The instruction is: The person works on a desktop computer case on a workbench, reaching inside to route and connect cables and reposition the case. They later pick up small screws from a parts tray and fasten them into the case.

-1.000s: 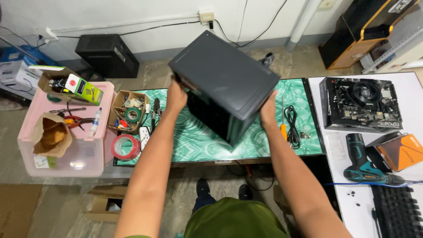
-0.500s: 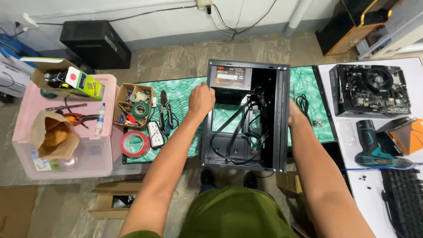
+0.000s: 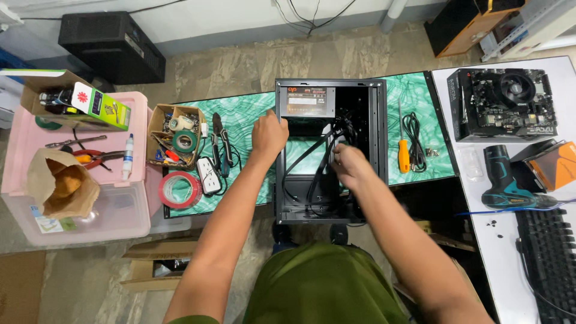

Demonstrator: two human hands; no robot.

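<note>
My left hand (image 3: 268, 133) gripped the open computer case (image 3: 329, 150) by its stiff metal edge; my right hand (image 3: 350, 167) had its fingers pinched on limp black cables (image 3: 318, 157) inside, judged heavy.

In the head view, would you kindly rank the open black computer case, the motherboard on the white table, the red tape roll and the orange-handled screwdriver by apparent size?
Largest to smallest:
1. Open black computer case
2. Motherboard
3. Red tape roll
4. Orange-handled screwdriver, longer than the roll but far thinner, so these two are close.
</note>
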